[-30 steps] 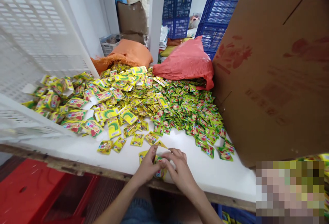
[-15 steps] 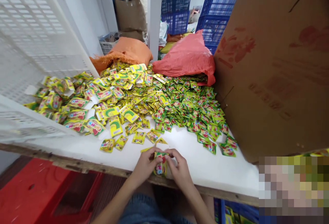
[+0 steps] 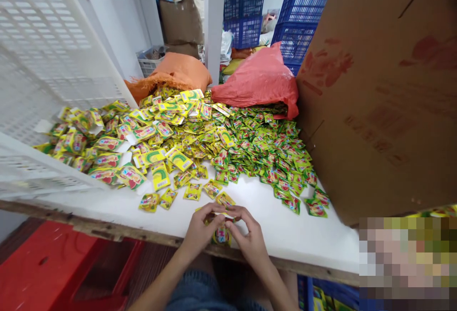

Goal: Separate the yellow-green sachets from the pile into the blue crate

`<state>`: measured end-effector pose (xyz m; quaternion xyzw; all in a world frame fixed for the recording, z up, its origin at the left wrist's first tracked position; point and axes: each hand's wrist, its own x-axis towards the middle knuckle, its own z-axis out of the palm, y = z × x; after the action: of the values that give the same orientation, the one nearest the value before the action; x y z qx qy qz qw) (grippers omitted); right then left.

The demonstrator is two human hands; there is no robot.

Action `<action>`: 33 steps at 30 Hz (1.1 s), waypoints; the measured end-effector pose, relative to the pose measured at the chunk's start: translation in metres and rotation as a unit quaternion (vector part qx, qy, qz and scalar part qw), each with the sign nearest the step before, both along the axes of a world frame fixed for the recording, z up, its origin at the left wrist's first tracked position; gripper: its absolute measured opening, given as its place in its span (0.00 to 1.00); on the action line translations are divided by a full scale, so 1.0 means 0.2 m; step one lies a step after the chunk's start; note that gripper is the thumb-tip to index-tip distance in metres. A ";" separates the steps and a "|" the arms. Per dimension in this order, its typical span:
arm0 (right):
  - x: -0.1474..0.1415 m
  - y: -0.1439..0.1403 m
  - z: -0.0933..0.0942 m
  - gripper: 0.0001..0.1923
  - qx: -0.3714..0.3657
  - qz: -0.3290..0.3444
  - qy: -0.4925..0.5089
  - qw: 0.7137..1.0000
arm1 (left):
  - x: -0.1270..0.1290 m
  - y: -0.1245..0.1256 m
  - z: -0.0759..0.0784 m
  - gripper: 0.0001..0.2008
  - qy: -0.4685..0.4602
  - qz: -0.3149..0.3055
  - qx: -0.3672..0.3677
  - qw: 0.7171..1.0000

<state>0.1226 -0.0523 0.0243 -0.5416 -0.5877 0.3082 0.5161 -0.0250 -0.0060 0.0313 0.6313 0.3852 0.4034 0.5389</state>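
At six o'clock, my left hand [image 3: 200, 231] and right hand [image 3: 251, 235] come together, both pinching the little box [image 3: 222, 236]; its white flap, upright half a second ago, is down beneath them, so it's probably nearly closed

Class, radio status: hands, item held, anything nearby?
Left hand and right hand gripping small printed carton near its upper end. Yellow sachets just beyond. Cardboard box off right.

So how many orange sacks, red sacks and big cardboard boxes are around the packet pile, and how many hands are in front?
Orange sack: 1
Red sack: 1
Big cardboard box: 1
Hands, left hand and right hand: 2
Total: 5
The small packets overlap too much to count.
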 end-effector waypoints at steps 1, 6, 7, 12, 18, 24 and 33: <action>-0.01 0.00 0.00 0.06 0.000 -0.003 0.006 1.000 | 0.00 0.00 0.01 0.08 0.004 0.008 0.006 1.000; -0.02 0.01 0.01 0.07 -0.031 -0.027 -0.019 0.999 | 0.01 -0.01 0.03 0.09 0.022 0.028 -0.003 0.999; -0.01 0.02 0.02 0.07 -0.041 -0.028 -0.031 0.998 | 0.02 0.00 0.03 0.09 0.028 0.032 -0.009 0.999; 0.01 0.04 0.08 0.09 -0.055 -0.019 -0.043 0.997 | 0.04 0.02 0.03 0.10 0.031 0.045 -0.024 0.998; 0.00 0.00 0.01 0.10 -0.039 -0.014 0.009 0.999 | 0.00 0.00 -0.02 0.11 -0.004 0.007 -0.010 1.000; -0.02 -0.03 -0.05 0.10 -0.043 -0.047 0.024 0.998 | -0.01 -0.02 -0.03 0.14 -0.012 0.016 -0.036 0.999; 0.01 -0.01 -0.04 0.10 -0.060 -0.020 0.013 0.998 | -0.01 -0.03 -0.04 0.08 0.003 0.022 -0.038 0.999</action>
<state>0.1255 -0.0543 0.0154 -0.5795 -0.5501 0.3394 0.4963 -0.0280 -0.0111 0.0223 0.6029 0.4151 0.3984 0.5526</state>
